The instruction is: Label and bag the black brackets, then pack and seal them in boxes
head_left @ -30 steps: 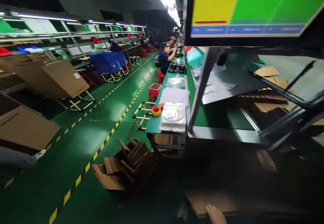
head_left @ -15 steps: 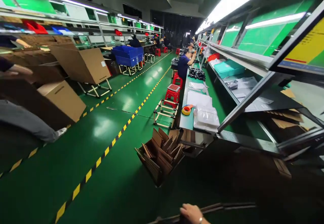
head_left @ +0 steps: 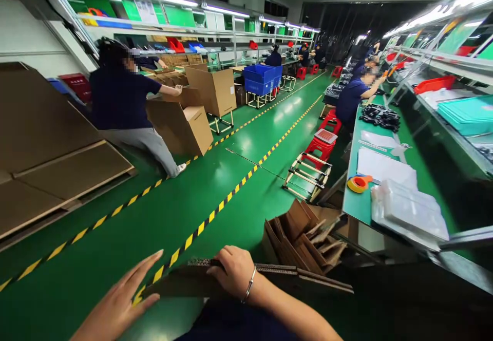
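My right hand, with a bracelet at the wrist, grips the top edge of a flattened cardboard sheet low in front of my body. The sheet looks folded or layered and stretches out to both sides of that hand. To the left of it, my left hand is raised with its fingers stretched out and nothing in it. It is near the sheet's left end but apart from it. Just beyond the sheet stands a carton full of cardboard pieces.
At right, a green workbench bears orange tape and clear plastic bags. A pipe frame and red stools stand beside it. A co-worker leans over cartons at left. Striped tape marks the green floor.
My view has turned left, bringing the whole co-worker and a big carton stack into sight. My right hand and the cardboard sheet appear higher and further left. My left hand has come into view.
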Action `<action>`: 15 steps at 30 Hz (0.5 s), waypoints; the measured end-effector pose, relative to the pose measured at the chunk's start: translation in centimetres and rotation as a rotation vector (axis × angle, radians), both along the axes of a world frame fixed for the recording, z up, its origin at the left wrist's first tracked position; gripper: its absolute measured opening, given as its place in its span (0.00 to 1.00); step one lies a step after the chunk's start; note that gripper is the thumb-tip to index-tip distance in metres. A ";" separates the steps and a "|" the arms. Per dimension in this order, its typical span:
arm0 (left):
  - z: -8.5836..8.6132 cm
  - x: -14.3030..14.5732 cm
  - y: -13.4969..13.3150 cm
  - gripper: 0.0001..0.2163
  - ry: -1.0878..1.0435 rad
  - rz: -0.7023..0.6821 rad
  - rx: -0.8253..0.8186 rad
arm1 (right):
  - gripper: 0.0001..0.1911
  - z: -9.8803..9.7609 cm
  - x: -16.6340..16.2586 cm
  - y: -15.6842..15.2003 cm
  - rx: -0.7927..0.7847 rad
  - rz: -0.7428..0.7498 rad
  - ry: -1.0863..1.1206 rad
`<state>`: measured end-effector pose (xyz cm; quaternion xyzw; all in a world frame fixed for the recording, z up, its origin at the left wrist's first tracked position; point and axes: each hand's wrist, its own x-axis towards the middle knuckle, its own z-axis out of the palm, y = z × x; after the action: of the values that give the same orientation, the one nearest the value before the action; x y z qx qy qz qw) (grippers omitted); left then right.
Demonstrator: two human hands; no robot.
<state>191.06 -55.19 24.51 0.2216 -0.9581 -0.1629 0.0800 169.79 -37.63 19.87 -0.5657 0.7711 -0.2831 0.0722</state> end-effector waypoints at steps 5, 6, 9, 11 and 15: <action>1.0 -6.6 -14.7 0.28 0.163 -0.144 -0.006 | 0.20 7.2 -3.5 -12.2 -0.133 -0.152 -0.092; 2.4 -8.3 -17.5 0.28 0.165 -0.167 -0.028 | 0.21 8.6 -4.2 -14.3 -0.156 -0.165 -0.116; 7.3 -14.4 -24.1 0.22 0.088 -0.225 0.057 | 0.22 12.1 -7.8 -19.3 -0.236 -0.183 -0.214; 9.9 -19.1 -26.6 0.19 0.044 -0.205 0.095 | 0.23 12.6 -11.8 -20.7 -0.318 -0.187 -0.317; 11.8 -28.5 -28.7 0.17 0.049 -0.185 -0.028 | 0.38 6.9 -21.2 -18.6 -0.371 -0.226 -0.462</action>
<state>162.51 -83.92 36.33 0.1269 -0.9744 -0.1617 0.0912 148.62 -56.23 26.81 -0.4005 0.7276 -0.5461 0.1093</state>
